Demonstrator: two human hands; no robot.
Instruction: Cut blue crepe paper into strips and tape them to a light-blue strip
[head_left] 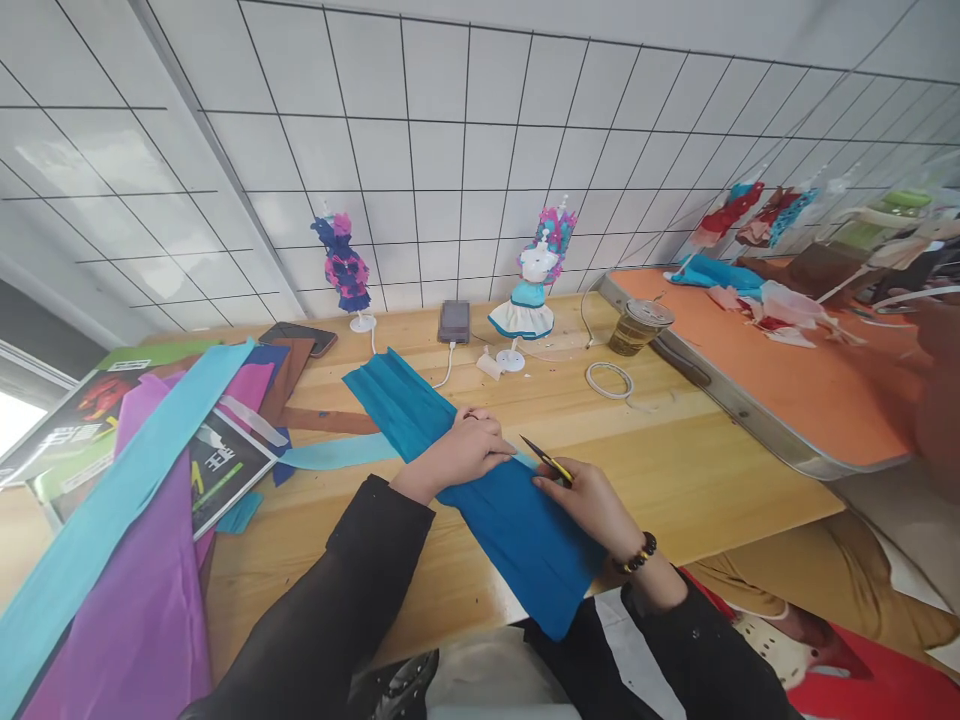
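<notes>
Teal strip (517, 530), creased but in one piece, runs diagonally through frame center over a pale-blue band (341, 453); left grip (469, 450) pinched on its upper edge, right grip (592, 500) closed round yellow-black snips (551, 461) (blade gap unreadable). Looks early: no cut visible, any trimming seemingly left. Surface (720, 440) also carries a white-turquoise mini dress (527, 305), upper center.

Left hand (474, 447) pinching blue sheet (517, 545), right hand (596, 505) gripping pointed yellow-black tool (550, 460) near it, pale-blue strip (139, 475) over purple sheet (150, 600) at left, navy-pink dress (346, 270) and teal-white dress (528, 305) on stands, cup (636, 328) on wood table (360, 570)
</notes>
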